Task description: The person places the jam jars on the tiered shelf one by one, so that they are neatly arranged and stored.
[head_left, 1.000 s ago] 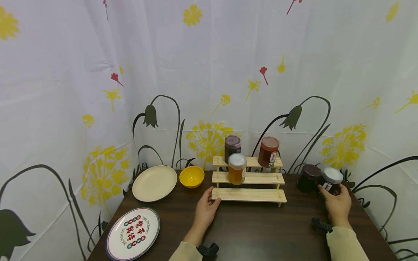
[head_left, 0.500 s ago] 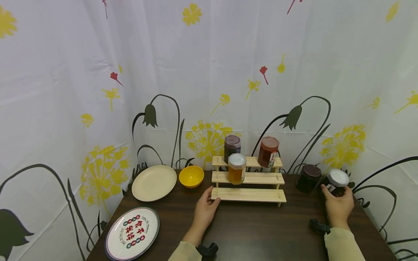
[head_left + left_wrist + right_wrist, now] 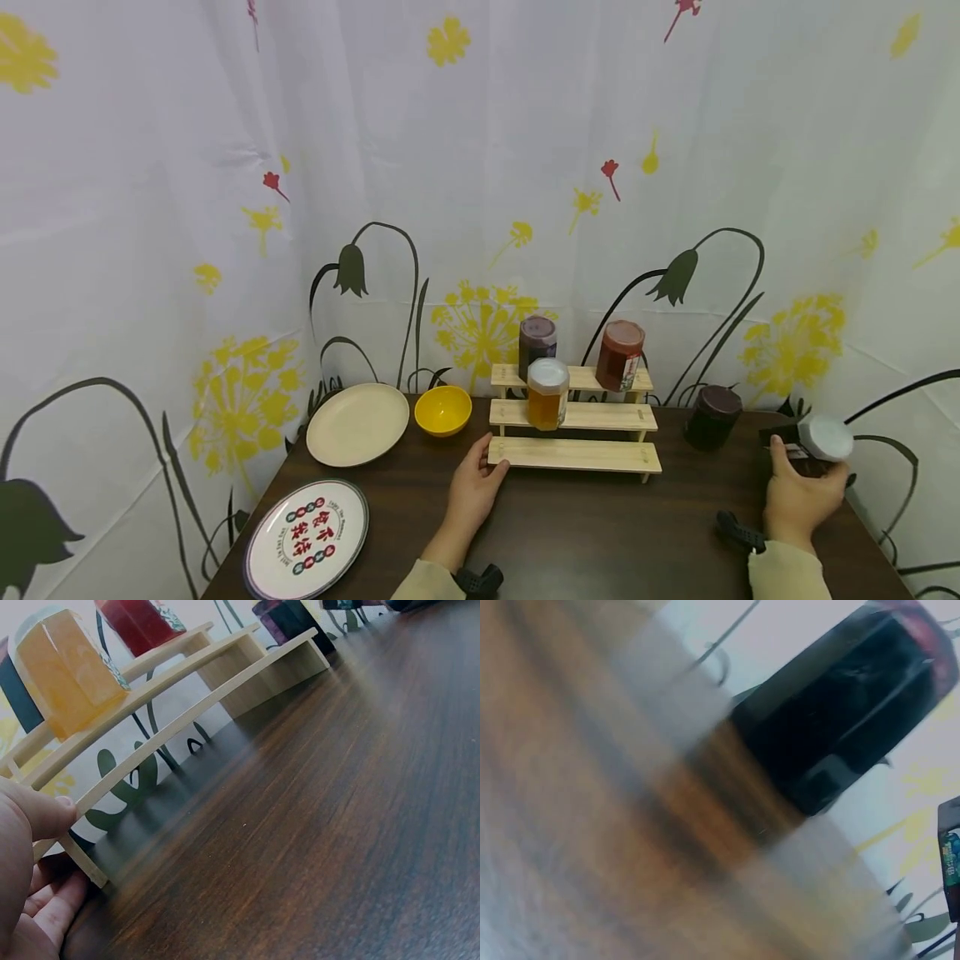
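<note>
My left hand [image 3: 472, 492] grips the left end of the lowest step of a three-step wooden display rack [image 3: 573, 454]. In the left wrist view its thumb lies on the board and the other fingers are below it. At the far right of the table my right hand [image 3: 801, 502] holds a dark jar with a white lid [image 3: 827, 437], tilted with the lid to the right. Just left of it stands another dark jar with a dark red lid [image 3: 712, 418], large in the right wrist view. A honey-coloured jar [image 3: 547, 407] stands on the middle step.
The top step bears a purple jar [image 3: 537, 343] and a red jar [image 3: 620, 357]. Left of the rack are a yellow bowl [image 3: 442, 412], a cream plate [image 3: 357, 425] and a white printed plate [image 3: 262, 542]. A flowered curtain [image 3: 480, 167] hangs behind the dark table [image 3: 600, 533].
My right hand has moved right with the white-lidded jar, away from the dark red-lidded one, and the jar has tipped from near upright to tilted. The left hand stays on the rack.
</note>
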### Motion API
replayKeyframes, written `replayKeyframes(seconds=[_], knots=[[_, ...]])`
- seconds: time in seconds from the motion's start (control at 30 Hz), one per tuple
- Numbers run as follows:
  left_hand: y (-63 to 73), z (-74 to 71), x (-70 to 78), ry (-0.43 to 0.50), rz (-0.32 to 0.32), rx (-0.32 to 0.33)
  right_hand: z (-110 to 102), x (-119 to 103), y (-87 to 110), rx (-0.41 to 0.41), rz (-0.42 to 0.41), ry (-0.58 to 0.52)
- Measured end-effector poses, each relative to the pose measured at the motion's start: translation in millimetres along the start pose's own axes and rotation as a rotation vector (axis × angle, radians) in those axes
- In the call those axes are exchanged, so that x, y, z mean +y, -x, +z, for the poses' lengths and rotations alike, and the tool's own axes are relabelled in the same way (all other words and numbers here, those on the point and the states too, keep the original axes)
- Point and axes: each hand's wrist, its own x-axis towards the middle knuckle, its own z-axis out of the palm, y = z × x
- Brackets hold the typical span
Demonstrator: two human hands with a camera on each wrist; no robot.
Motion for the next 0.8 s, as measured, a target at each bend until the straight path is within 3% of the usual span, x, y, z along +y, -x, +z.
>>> replayKeyframes(seconds=[0.4, 0.67, 0.8], knots=[[-0.3, 1.4, -0.5, 0.015, 0.019, -0.005, -6.0, -14.2, 3.8, 0.124, -0.024, -0.278], [-1.4, -1.5, -0.8, 0.023, 0.040, -0.007, -1.6, -27.3, 9.6, 0.166, -0.031, -0.262], [-2.0, 0.5, -0.6, 0.011, 0.029, -0.002, 0.7, -36.3, 9.9, 0.151, -0.065, -0.318]])
